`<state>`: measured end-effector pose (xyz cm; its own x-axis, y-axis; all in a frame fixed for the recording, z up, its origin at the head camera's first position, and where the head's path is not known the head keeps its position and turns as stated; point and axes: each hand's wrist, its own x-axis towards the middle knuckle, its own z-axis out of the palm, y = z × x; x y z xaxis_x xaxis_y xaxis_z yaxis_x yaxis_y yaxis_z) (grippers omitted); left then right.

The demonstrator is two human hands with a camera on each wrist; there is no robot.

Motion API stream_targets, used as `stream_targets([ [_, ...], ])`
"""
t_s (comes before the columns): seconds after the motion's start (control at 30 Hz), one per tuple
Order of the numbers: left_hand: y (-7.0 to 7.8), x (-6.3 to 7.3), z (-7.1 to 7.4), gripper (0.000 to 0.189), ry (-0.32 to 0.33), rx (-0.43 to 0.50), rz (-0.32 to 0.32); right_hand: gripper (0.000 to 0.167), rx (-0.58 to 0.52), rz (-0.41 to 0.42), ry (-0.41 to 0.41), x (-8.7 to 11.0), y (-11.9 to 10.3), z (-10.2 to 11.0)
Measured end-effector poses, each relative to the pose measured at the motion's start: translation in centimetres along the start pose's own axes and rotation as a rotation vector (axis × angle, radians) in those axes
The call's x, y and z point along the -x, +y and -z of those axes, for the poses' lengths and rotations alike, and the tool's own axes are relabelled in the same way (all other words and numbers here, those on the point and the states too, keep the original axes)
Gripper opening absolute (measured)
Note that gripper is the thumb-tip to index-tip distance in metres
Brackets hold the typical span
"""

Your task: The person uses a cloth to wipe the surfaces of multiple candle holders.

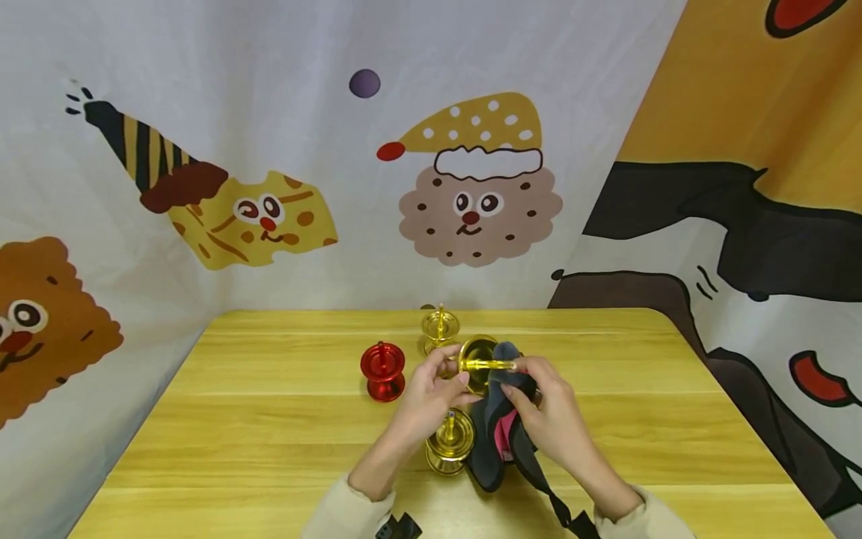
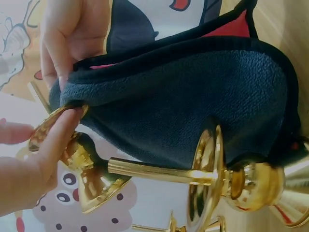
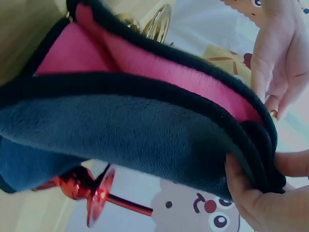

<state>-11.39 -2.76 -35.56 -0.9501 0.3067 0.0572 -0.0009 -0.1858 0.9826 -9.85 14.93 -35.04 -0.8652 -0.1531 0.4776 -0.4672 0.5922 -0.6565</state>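
Note:
Tilted in my left hand is a gold candle holder, its thin central stem pointing to the right; in the left wrist view my fingers grip its dish. My right hand pinches a dark blue-grey cleaning cloth with black edging and a pink underside. The cloth's upper end lies against the held candle holder, by the stem. Below the left hand, a second gold candle holder stands upright on the table beside the hanging cloth. The exact contact at the dish is partly hidden by fingers and cloth.
A red candle holder stands left of the hands. Behind them is another gold candle holder, partly covered by the left hand. Black straps hang near the right sleeve. The wooden table ends at a cartoon-printed curtain.

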Motion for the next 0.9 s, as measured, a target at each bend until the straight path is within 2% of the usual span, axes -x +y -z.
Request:
stream_targets([
  [0.1, 0.2, 0.0, 0.1, 0.045, -0.036, -0.042, 0.025, 0.026, -0.061, -0.003, 0.043, 0.0, 0.1, 0.0],
  [0.23, 0.6, 0.0, 0.4, 0.034, -0.059, -0.089, 0.051, 0.03, -0.089, 0.053, 0.072, -0.3, 0.4, 0.1],
  [0.43, 0.9, 0.0, 0.9, 0.027, 0.009, -0.091, 0.06, 0.034, -0.086, 0.128, 0.035, -0.5, 0.7, 0.1],
  [0.57, 1.0, 0.0, 1.0, 0.024, 0.024, -0.093, 0.062, 0.035, -0.091, 0.154, 0.036, -0.5, 0.9, -0.2],
  [0.77, 0.9, -0.2, 1.1, 0.022, -0.005, -0.105, 0.073, 0.034, 0.007, 0.17, 0.035, -0.5, 0.7, -0.2],
  [0.9, 0.6, -0.1, 1.1, 0.026, 0.025, -0.088, 0.05, 0.033, 0.06, 0.181, 0.012, 0.0, 0.2, -0.4],
])
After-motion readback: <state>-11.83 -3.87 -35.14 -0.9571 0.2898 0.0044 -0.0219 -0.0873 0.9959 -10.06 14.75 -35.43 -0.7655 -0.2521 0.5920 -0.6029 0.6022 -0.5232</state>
